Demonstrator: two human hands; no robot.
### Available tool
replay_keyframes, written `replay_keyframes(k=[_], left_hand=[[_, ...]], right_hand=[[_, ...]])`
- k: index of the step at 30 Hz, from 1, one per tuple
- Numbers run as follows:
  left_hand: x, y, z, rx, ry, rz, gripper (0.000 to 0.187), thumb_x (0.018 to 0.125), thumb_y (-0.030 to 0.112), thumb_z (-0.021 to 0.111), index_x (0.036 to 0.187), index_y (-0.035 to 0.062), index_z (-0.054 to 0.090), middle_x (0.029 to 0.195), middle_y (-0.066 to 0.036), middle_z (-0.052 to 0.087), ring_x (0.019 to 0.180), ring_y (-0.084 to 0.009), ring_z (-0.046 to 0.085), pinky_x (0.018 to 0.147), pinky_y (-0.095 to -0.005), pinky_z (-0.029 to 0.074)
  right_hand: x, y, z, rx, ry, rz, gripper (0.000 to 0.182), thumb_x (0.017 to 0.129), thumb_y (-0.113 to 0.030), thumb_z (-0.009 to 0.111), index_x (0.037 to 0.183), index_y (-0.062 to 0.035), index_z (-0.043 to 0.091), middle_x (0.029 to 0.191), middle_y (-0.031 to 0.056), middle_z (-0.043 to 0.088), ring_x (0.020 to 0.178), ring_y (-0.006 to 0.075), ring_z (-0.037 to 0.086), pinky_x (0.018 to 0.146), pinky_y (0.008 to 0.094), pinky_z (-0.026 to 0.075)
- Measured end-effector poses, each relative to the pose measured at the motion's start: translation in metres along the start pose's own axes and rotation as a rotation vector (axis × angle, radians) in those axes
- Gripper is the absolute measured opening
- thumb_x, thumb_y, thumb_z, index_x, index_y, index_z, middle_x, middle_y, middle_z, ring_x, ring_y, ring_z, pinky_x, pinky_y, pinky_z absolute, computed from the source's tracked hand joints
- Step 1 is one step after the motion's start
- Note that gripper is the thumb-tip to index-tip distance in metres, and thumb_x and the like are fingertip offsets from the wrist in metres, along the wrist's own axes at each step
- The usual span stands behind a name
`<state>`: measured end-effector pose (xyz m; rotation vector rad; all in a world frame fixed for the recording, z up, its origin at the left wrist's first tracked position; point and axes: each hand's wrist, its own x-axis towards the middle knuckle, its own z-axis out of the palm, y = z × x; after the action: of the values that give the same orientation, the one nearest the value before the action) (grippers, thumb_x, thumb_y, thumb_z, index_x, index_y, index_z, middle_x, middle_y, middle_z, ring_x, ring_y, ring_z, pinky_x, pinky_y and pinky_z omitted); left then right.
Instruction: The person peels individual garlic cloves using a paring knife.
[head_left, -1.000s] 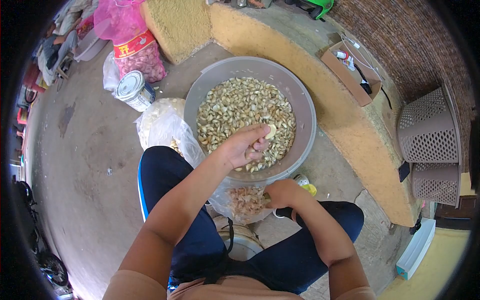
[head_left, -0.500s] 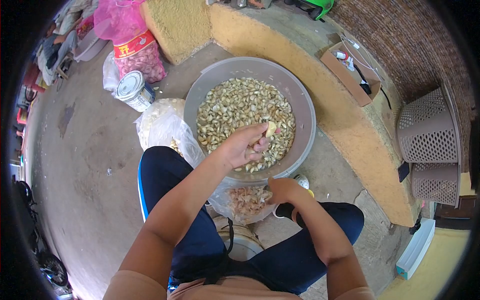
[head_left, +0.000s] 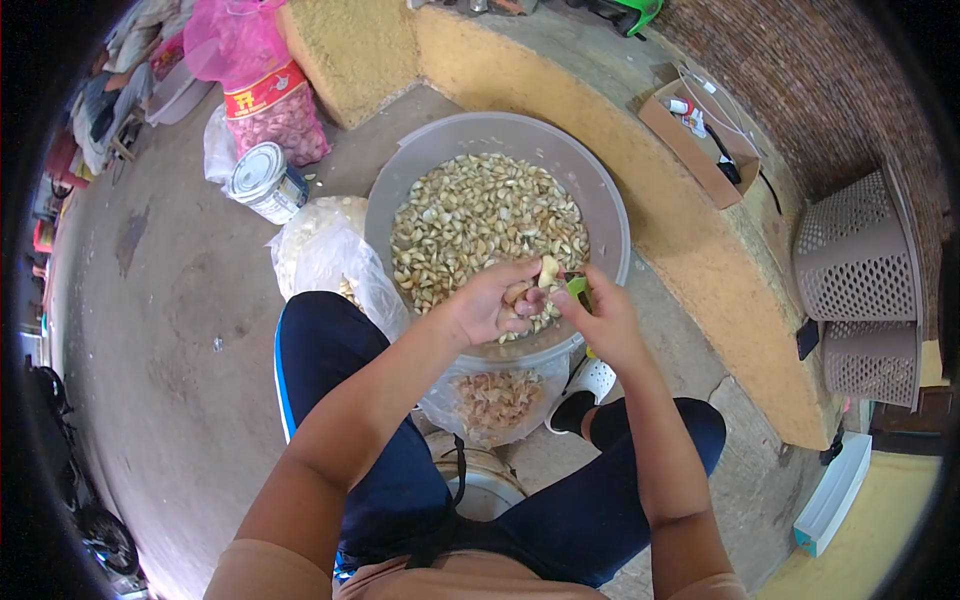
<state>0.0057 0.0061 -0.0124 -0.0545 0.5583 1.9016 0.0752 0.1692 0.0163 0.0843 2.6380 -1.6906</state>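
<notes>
My left hand [head_left: 492, 300] is closed around a pale garlic clove [head_left: 548, 269], which sticks up between thumb and fingers. Other cloves seem tucked in the curled fingers. Beside it, my right hand [head_left: 610, 318] grips a small green-handled knife [head_left: 577, 288], held close to the clove; most of its blade cannot be made out. Both hands are over the near side of a large grey tub [head_left: 612, 210] filled with garlic cloves [head_left: 470, 215]. Just below the tub, a clear plastic bag [head_left: 548, 400] holds brownish garlic skins [head_left: 497, 398].
At the tub's left lies a white plastic bag [head_left: 320, 240] with cloves in it. Behind are a lidded can [head_left: 268, 184] and a pink net sack [head_left: 278, 120]. A low yellow wall [head_left: 690, 270] curves along the right, with a cardboard box [head_left: 700, 140] on its ledge.
My right hand has risen from the bag of skins to meet the left, and the green-handled knife now shows in it. The left hand stays nearly in place with its clove.
</notes>
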Motion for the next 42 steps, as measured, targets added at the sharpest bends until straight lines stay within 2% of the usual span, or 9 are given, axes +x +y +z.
replay_keyframes(k=[2,5,8,11,14,20,23,32,42], left_hand=[[0.001,-0.005,0.000,0.011,0.008,0.013,0.018,0.086,0.025,0.047,0.093,0.0079,0.050,0.066,0.002,0.044,0.049,-0.0044,0.038,0.036,-0.0165,0.027],[-0.001,-0.004,0.006,0.010,-0.003,0.014,0.016,0.086,0.024,0.049,0.088,0.0080,0.048,0.067,0.002,0.045,0.050,-0.0035,0.038,0.036,-0.0150,0.027],[-0.001,-0.003,0.000,0.001,-0.062,-0.005,0.015,0.087,0.024,0.049,0.087,0.0091,0.048,0.068,0.002,0.045,0.050,-0.0028,0.038,0.036,-0.0144,0.027],[-0.001,-0.004,0.001,-0.035,-0.037,0.002,0.014,0.086,0.023,0.051,0.087,0.0094,0.046,0.068,0.001,0.046,0.050,-0.0028,0.038,0.036,-0.0151,0.028],[0.000,-0.005,0.003,-0.014,-0.009,0.012,0.014,0.086,0.023,0.051,0.087,0.0092,0.046,0.067,0.001,0.045,0.051,-0.0029,0.038,0.037,-0.0147,0.028],[0.001,-0.006,0.002,-0.025,0.030,0.043,0.015,0.086,0.025,0.050,0.089,0.0100,0.048,0.068,0.002,0.043,0.051,-0.0018,0.037,0.036,-0.0138,0.027],[0.002,-0.007,-0.002,-0.133,-0.080,-0.016,0.015,0.087,0.025,0.048,0.089,0.0102,0.048,0.067,0.002,0.042,0.051,-0.0016,0.037,0.036,-0.0138,0.026],[-0.002,-0.011,0.005,-0.137,-0.077,0.017,0.013,0.086,0.022,0.050,0.090,0.0095,0.047,0.068,0.000,0.045,0.052,-0.0034,0.037,0.037,-0.0152,0.025],[-0.003,-0.014,0.008,-0.221,-0.123,-0.004,0.010,0.087,0.021,0.048,0.092,0.0126,0.045,0.069,0.000,0.045,0.052,-0.0033,0.039,0.037,-0.0148,0.026]], right_hand=[[0.001,-0.015,0.002,-0.105,0.055,0.030,0.037,0.076,-0.032,0.063,0.075,0.0013,0.047,0.059,0.0114,0.052,0.055,0.0151,0.048,0.052,0.0310,0.040],[0.003,-0.011,0.006,-0.189,0.084,0.031,0.042,0.074,-0.035,0.065,0.070,0.0015,0.046,0.056,0.0122,0.051,0.051,0.0188,0.048,0.049,0.0322,0.039],[0.003,-0.014,0.006,-0.185,0.093,-0.001,0.043,0.073,-0.036,0.066,0.069,0.0012,0.045,0.057,0.0145,0.052,0.051,0.0221,0.051,0.049,0.0330,0.039],[0.004,-0.008,0.009,-0.156,0.120,-0.004,0.042,0.073,-0.036,0.065,0.069,0.0011,0.045,0.057,0.0150,0.052,0.052,0.0233,0.052,0.049,0.0333,0.040],[0.002,-0.020,0.011,-0.229,0.083,0.042,0.041,0.073,-0.035,0.066,0.069,0.0012,0.045,0.057,0.0150,0.052,0.051,0.0225,0.052,0.048,0.0331,0.039],[0.004,-0.005,0.011,-0.163,0.133,0.031,0.043,0.069,-0.034,0.070,0.069,0.0004,0.044,0.056,0.0123,0.052,0.050,0.0206,0.051,0.047,0.0312,0.039],[0.005,-0.006,0.008,-0.173,0.119,0.041,0.044,0.067,-0.034,0.072,0.069,0.0000,0.044,0.056,0.0108,0.051,0.050,0.0190,0.050,0.047,0.0306,0.040],[0.003,-0.005,0.010,-0.094,0.093,0.015,0.046,0.064,-0.034,0.074,0.069,-0.0003,0.044,0.055,0.0103,0.052,0.050,0.0171,0.050,0.048,0.0297,0.040],[0.002,-0.014,0.007,-0.138,0.095,-0.019,0.043,0.067,-0.034,0.072,0.073,0.0009,0.048,0.057,0.0126,0.052,0.050,0.0200,0.050,0.048,0.0308,0.040]])
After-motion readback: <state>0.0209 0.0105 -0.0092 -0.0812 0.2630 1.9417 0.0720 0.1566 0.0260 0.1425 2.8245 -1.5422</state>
